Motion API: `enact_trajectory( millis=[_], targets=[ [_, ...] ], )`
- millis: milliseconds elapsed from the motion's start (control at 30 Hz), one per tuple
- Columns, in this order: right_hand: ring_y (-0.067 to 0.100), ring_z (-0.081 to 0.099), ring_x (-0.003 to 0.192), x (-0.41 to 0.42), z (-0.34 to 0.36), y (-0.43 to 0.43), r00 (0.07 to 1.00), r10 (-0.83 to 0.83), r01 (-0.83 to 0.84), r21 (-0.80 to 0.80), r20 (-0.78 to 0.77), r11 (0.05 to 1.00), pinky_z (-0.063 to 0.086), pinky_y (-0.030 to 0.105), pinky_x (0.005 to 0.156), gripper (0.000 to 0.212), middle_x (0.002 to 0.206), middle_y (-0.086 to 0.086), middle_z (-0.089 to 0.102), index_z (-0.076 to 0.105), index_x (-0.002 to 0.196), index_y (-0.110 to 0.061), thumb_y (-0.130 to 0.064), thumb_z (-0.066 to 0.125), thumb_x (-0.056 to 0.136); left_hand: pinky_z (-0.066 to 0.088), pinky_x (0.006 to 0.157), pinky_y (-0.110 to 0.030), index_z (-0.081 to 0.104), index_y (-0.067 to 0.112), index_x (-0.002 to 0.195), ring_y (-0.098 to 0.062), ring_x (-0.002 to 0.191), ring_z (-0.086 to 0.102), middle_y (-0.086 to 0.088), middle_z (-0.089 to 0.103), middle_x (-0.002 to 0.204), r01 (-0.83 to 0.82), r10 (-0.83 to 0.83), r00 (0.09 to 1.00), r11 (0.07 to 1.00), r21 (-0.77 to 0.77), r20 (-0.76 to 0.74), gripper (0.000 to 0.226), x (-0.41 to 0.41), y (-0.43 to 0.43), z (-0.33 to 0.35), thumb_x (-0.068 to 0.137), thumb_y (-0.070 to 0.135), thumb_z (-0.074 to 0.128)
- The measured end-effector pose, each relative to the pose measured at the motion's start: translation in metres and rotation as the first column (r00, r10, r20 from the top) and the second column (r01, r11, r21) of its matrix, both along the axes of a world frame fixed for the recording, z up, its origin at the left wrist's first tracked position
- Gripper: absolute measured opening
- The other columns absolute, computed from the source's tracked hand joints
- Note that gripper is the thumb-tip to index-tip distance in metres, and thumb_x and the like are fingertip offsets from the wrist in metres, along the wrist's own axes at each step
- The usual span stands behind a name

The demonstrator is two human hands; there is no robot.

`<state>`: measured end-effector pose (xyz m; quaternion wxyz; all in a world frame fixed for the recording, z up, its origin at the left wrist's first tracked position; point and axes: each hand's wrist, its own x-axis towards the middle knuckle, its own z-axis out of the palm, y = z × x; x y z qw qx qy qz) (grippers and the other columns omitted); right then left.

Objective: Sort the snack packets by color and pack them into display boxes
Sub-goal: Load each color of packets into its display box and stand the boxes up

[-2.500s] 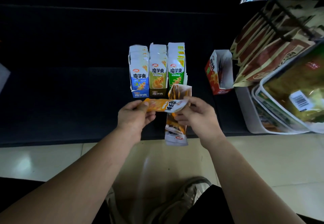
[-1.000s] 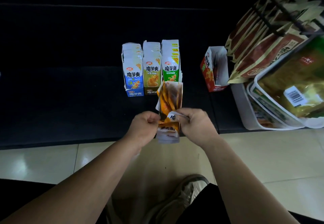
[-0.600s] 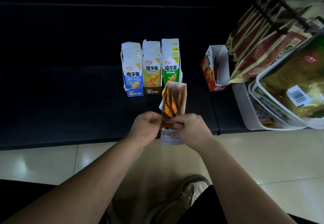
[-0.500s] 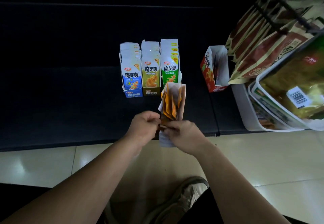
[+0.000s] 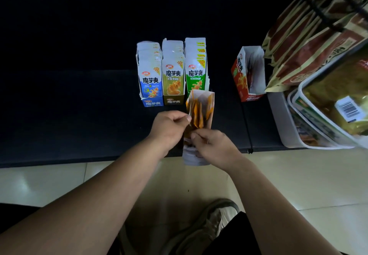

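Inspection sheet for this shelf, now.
Surface: dark shelf.
Job's things: blue box, olive box and green box stand full, side by side; orange box, holding orange packets, is held before the green box; red box stands open, apart at right.
Clutter: bin of big bags; brown bags above it.
Hands: left hand pinches the orange box's left edge; right hand grips it lower down.
Cables: thin dark line on the shelf; cord or seam, unclear.
Surroundings: tiled floor, shoe.

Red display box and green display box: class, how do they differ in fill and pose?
The green display box is packed with packets; the red display box shows mostly bare white inside. The green one stands square against the olive display box; the red one stands apart, angled. Both sit open-topped on the dark surface.
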<state>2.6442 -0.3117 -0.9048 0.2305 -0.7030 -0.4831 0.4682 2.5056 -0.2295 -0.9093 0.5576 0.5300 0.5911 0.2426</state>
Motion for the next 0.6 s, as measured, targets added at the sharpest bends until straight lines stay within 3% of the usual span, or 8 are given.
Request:
enact_trajectory(
  millis=[133,200,267,300,367,433,500,600],
  targets=[
    [0.002,0.071,0.095,0.0,0.004,0.007,0.998,-0.001,-0.002,-0.06,-0.058,0.998,0.06,0.04,0.093,0.025,0.096,-0.026,0.072,0.069,0.115,-0.043,-0.026,0.056,0.104,0.059,0.079,-0.031,0.074,0.028,0.087,-0.007,0.085,0.071,0.008,0.074,0.086,-0.026,0.026,0.999,1.0,0.009,0.044,0.016,-0.002,0.0,0.012,0.1,0.024,0.066],
    [0.001,0.066,0.108,0.001,0.004,0.011,0.999,0.004,-0.007,-0.069,-0.043,0.998,0.057,0.039,0.101,0.032,0.124,-0.021,0.066,0.064,0.129,-0.043,-0.026,0.057,0.103,0.063,0.083,-0.039,0.07,0.024,0.087,-0.02,0.096,0.074,-0.001,0.076,0.094,-0.1,0.103,0.991,0.994,-0.036,0.09,0.018,-0.007,0.003,0.018,0.102,0.022,0.06],
    [0.006,0.049,0.138,0.0,0.004,0.015,0.999,0.014,-0.012,-0.044,0.038,0.999,0.042,0.035,0.117,0.051,0.156,-0.016,0.043,0.049,0.149,-0.044,-0.03,0.06,0.101,0.063,0.082,-0.04,0.067,0.015,0.096,-0.028,0.1,0.074,-0.009,0.076,0.102,-0.21,0.232,0.955,0.969,-0.132,0.186,0.016,-0.014,0.007,0.026,0.102,0.018,0.053],
    [0.008,0.045,0.141,0.0,0.003,0.017,0.999,-0.013,0.015,-0.023,0.049,1.0,0.039,0.032,0.117,0.052,0.158,-0.013,0.042,0.05,0.149,-0.04,-0.03,0.061,0.1,0.063,0.081,-0.04,0.065,0.011,0.101,-0.029,0.098,0.075,-0.012,0.076,0.104,-0.255,0.293,0.928,0.95,-0.181,0.231,0.017,-0.018,0.009,0.03,0.103,0.017,0.049],
    [0.012,0.063,0.119,0.001,0.004,0.02,0.995,-0.099,0.099,0.007,0.008,0.995,0.051,0.026,0.099,0.028,0.126,-0.007,0.069,0.068,0.124,-0.034,-0.023,0.06,0.1,0.064,0.077,-0.041,0.061,0.008,0.11,-0.029,0.093,0.077,-0.015,0.076,0.104,-0.304,0.366,0.886,0.922,-0.238,0.284,0.018,-0.027,0.01,0.036,0.107,0.018,0.046],
    [0.016,0.07,0.096,0.002,0.004,0.021,0.983,-0.179,0.18,0.025,-0.028,0.983,0.057,0.033,0.086,0.015,0.094,-0.002,0.073,0.072,0.101,-0.027,-0.019,0.06,0.098,0.065,0.072,-0.042,0.057,0.01,0.116,-0.028,0.091,0.077,-0.015,0.075,0.106,-0.328,0.393,0.873,0.911,-0.249,0.289,0.019,-0.033,0.009,0.036,0.11,0.023,0.045],
    [0.013,0.071,0.094,0.003,0.005,0.019,0.972,-0.218,0.223,0.044,-0.089,0.974,0.059,0.036,0.086,0.015,0.097,-0.005,0.074,0.071,0.107,-0.028,-0.019,0.065,0.096,0.064,0.068,-0.04,0.056,0.012,0.117,-0.027,0.088,0.078,-0.015,0.074,0.106,-0.351,0.402,0.879,0.909,-0.224,0.258,0.019,-0.036,0.008,0.034,0.111,0.026,0.044],
    [0.004,0.07,0.101,0.003,0.01,0.017,0.952,-0.239,0.252,0.048,-0.192,0.967,0.059,0.024,0.079,0.038,0.112,-0.01,0.072,0.065,0.129,-0.028,-0.018,0.073,0.093,0.062,0.059,-0.034,0.057,0.019,0.105,-0.025,0.085,0.076,-0.012,0.073,0.104,-0.342,0.356,0.917,0.934,-0.103,0.181,0.015,-0.036,0.007,0.032,0.11,0.028,0.045]
  ],
)
